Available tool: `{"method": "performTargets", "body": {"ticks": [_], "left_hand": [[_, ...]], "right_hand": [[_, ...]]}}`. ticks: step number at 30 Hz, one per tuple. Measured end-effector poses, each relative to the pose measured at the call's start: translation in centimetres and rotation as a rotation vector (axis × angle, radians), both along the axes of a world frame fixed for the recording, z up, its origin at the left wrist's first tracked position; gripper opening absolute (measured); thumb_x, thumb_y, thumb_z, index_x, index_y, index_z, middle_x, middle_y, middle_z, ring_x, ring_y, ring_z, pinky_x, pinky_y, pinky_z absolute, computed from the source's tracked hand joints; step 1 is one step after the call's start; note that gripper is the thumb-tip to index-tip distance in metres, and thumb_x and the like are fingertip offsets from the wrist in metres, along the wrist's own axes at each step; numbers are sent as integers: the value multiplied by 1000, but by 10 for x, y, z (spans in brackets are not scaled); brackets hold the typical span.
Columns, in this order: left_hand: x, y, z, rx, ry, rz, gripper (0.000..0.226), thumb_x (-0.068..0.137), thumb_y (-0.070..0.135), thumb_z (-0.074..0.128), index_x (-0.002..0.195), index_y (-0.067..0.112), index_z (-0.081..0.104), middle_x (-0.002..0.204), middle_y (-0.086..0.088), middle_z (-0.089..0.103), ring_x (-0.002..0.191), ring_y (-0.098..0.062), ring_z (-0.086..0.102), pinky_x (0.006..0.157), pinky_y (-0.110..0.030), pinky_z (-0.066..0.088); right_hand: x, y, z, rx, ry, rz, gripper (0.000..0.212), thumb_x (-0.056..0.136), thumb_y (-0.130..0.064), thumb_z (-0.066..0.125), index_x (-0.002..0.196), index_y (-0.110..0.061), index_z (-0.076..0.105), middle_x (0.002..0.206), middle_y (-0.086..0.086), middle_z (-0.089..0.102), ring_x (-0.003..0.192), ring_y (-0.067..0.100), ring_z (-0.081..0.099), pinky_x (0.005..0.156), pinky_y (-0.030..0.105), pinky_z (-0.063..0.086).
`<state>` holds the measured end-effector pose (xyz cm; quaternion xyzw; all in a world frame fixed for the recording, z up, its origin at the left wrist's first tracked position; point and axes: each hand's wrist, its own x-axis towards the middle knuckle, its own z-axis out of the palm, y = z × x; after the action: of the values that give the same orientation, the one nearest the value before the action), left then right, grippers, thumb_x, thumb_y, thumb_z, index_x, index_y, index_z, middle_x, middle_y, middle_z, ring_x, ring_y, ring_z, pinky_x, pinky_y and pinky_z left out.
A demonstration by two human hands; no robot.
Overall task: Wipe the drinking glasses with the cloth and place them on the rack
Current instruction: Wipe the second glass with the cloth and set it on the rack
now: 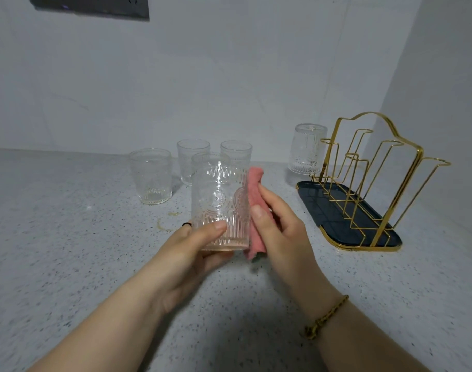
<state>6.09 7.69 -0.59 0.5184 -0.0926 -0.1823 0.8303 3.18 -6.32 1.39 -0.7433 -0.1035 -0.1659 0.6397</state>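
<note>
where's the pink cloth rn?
Head view, centre: the pink cloth is in the right hand, pressed against the right side of the glass that the left hand holds above the counter.

Speckled grey stone-look countertop (68, 251) fills the lower frame, faint yellowish ring stain (165, 224) near centre. Back wall (202, 76) at 12 o'clock is pale grey-white panels with thin seams. Side wall (444, 103) at 3 o'clock meets it in a corner. Dark outlet panel (92, 6) at 11 o'clock. Dim, even light.
</note>
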Motion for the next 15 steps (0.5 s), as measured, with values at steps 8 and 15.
{"method": "performTargets", "body": {"ticks": [8, 15], "left_hand": [[-1, 3, 6, 189, -32, 65, 61, 53, 28, 79, 108, 8, 61, 87, 0, 73, 78, -10, 66, 73, -25, 47], [-1, 1, 7, 205, -22, 114, 47, 65, 22, 66, 110, 7, 59, 99, -7, 72, 87, -18, 68, 74, -27, 54]], "right_hand": [[-1, 3, -2, 13, 56, 32, 49, 87, -8, 53, 132, -24, 40, 113, -7, 55, 66, -10, 60, 56, 9, 49], [1, 5, -7, -122, -45, 9, 48, 87, -5, 53, 106, -47, 41, 132, -10, 42, 96, -2, 54, 65, 10, 48]]}}
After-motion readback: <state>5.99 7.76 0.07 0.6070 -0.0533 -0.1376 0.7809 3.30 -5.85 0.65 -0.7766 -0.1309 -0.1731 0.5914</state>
